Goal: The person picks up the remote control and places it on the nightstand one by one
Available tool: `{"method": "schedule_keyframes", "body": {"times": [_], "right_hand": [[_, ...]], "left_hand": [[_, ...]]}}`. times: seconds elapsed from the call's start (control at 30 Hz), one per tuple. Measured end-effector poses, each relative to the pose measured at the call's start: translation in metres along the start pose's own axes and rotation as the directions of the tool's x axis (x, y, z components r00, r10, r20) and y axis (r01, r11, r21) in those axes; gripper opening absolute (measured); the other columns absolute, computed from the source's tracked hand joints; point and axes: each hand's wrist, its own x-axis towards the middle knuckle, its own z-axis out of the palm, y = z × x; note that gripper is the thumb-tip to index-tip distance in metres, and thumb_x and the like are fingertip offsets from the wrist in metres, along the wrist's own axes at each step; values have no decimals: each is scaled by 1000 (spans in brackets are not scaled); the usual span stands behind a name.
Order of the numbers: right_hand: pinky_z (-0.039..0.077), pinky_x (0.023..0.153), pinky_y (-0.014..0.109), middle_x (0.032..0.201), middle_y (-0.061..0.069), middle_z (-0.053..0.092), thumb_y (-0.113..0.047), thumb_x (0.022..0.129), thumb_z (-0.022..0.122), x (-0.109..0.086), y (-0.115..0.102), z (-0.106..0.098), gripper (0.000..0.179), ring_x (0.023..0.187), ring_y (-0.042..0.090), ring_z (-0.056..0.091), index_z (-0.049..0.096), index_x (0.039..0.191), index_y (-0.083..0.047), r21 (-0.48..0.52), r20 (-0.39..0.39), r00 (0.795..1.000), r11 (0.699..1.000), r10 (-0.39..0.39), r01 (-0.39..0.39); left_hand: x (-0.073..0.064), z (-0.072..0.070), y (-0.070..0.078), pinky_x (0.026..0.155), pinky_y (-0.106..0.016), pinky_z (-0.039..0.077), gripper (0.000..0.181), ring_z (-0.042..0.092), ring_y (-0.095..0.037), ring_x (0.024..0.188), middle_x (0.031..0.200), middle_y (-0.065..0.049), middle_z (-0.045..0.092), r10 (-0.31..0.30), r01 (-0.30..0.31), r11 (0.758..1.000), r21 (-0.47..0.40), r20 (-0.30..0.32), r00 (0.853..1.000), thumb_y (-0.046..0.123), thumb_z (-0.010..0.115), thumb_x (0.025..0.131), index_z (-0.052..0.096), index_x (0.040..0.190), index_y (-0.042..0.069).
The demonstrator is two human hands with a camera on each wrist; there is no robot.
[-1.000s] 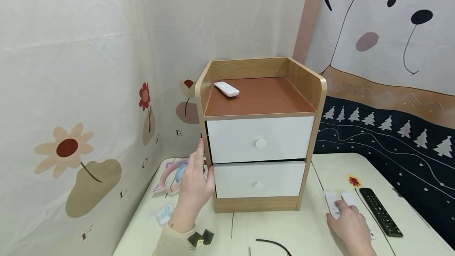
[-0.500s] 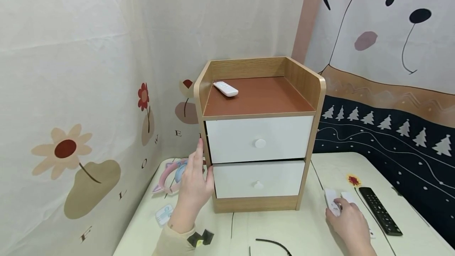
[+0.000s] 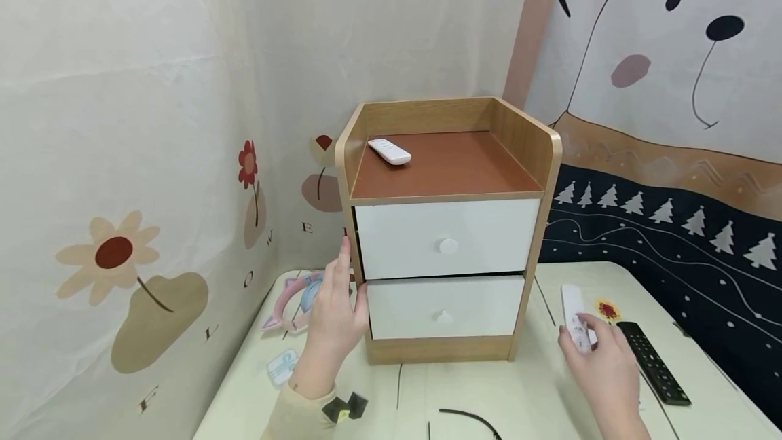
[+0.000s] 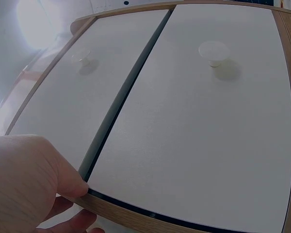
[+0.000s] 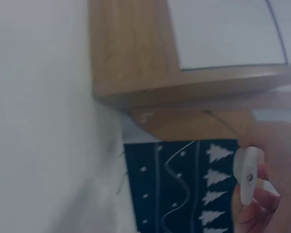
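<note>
My right hand (image 3: 605, 365) pinches a white remote control (image 3: 575, 321) between thumb and fingers, at the right of the head view. In the right wrist view the remote (image 5: 246, 174) shows its end, held beside the cabinet's edge. A second white remote lies behind that hand, mostly hidden. My left hand (image 3: 334, 321) rests against the left side of a small wooden cabinet (image 3: 442, 352), its fingers straight up along the side. In the left wrist view the thumb (image 4: 70, 182) touches the front edge, at the gap between the two white drawers (image 4: 194, 121).
Another white remote (image 3: 389, 152) lies on the cabinet's brown top shelf (image 3: 464, 165). A black remote (image 3: 654, 364) lies right of my right hand, near a sunflower print (image 3: 607, 310). Behind my left hand are a pink headband-like item (image 3: 287, 304) and a small blue-white packet (image 3: 282, 367).
My right hand has taken hold of the white remote, which has come up off the table and tilted more upright. The left hand stays against the cabinet.
</note>
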Motion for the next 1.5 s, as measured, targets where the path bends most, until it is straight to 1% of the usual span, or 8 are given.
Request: {"method": "schedule_keyframes", "body": {"times": [0.07,0.17,0.3,0.47,0.77,1.07,1.3,1.5], "right_hand": [[48,61,34,110,31,73,-23,85,86,2,-11,-8,49,81,39,69,75,125,2,46,-121,991,997,-59,65],[39,60,15,104,25,74,-20,83,85,7,-25,-20,46,76,6,62,77,123,1,107,-264,955,981,-131,165],[36,67,-1,100,23,73,-22,86,82,15,-45,-37,45,85,-26,41,76,124,3,181,-370,907,942,-202,283],[36,72,-4,102,25,74,-27,88,80,29,-78,-56,48,85,-21,43,75,121,8,251,-483,823,853,-299,458],[37,74,2,118,23,81,-37,93,74,60,-139,-74,51,78,7,55,75,118,8,243,-502,742,750,-445,615],[42,68,19,120,17,82,-29,93,80,96,-183,-83,42,76,24,58,77,117,4,230,-436,729,718,-528,657],[52,63,45,109,19,83,-26,93,84,112,-210,-78,35,84,37,62,76,113,1,165,-325,741,736,-588,657],[53,67,48,107,19,83,-26,94,83,121,-222,-64,31,87,40,62,74,109,0,166,-283,745,734,-604,658]], "left_hand": [[1,0,0,69,-42,62,97,67,-31,87,125,-27,63,0,0,1000,2,1,1000,-8,75,90,26,173,0],[1,0,0,69,-42,62,97,68,-30,87,126,-27,64,-5,5,1000,7,9,1000,-7,75,90,26,173,1],[0,0,0,69,-42,62,97,68,-30,86,126,-27,64,-17,16,1000,10,18,1000,-6,75,91,25,173,1],[0,-1,0,69,-42,62,97,67,-29,85,126,-27,63,-23,23,1000,12,23,999,-6,75,91,25,173,1],[0,-2,0,69,-43,62,97,68,-34,85,125,-29,63,-16,16,1000,4,19,1000,-7,75,91,24,173,1],[0,-1,1,70,-44,62,97,67,-33,84,126,-29,63,-16,16,1000,3,23,1000,-7,74,91,23,174,1],[0,0,1,70,-43,62,98,67,-31,86,127,-28,63,-29,29,1000,6,34,999,-6,75,92,22,174,3],[0,1,0,68,-41,62,98,67,-28,84,128,-27,63,-38,38,999,9,28,999,-7,75,91,23,174,3]]}}
